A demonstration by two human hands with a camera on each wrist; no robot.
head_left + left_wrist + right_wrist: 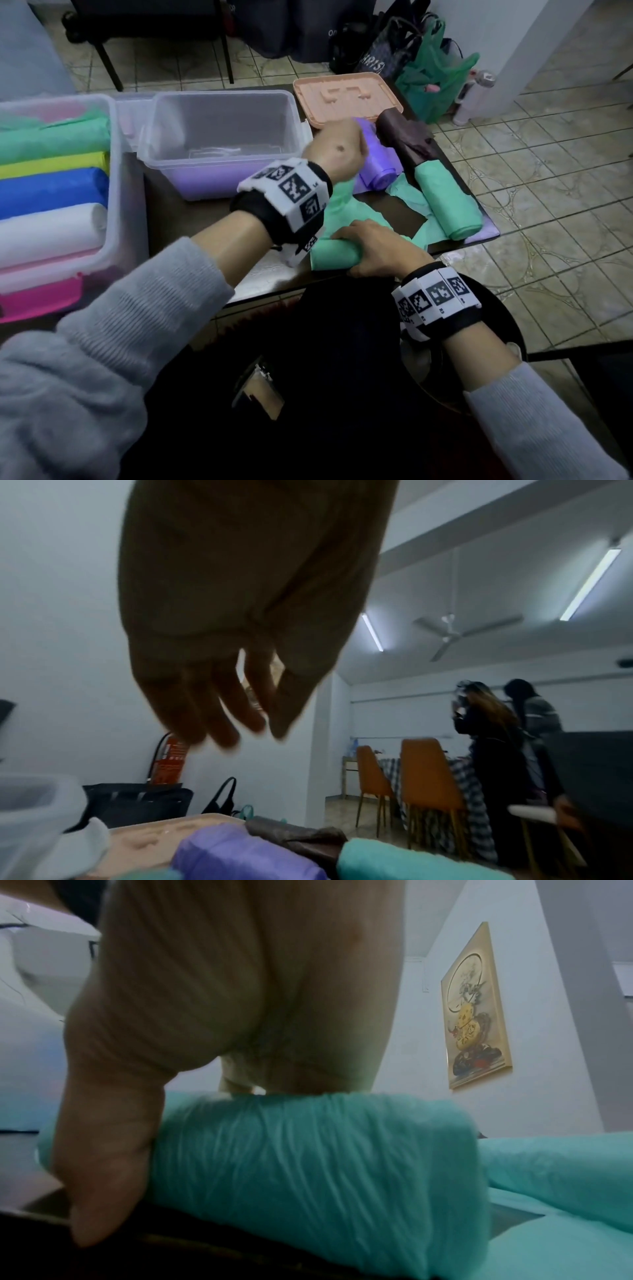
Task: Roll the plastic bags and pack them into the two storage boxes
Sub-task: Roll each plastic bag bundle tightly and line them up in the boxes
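The half-rolled green bag [337, 257] was clamped by the right hand [380, 250] at the tabletop's [404, 207] six o'clock edge, seemingly against unrolling, while the left hand [337, 150], fingers loose and empty, was raised toward twelve o'clock.

White letters "HRIS" stand on the dark bag [378, 58] on the floor.

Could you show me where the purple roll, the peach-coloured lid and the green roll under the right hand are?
purple roll [380, 168]: head view, on its side near the front end.
peach-coloured lid [346, 96]: head view, on its ribbed top.
green roll [308, 1150]: right wrist view, on its wrinkled middle.
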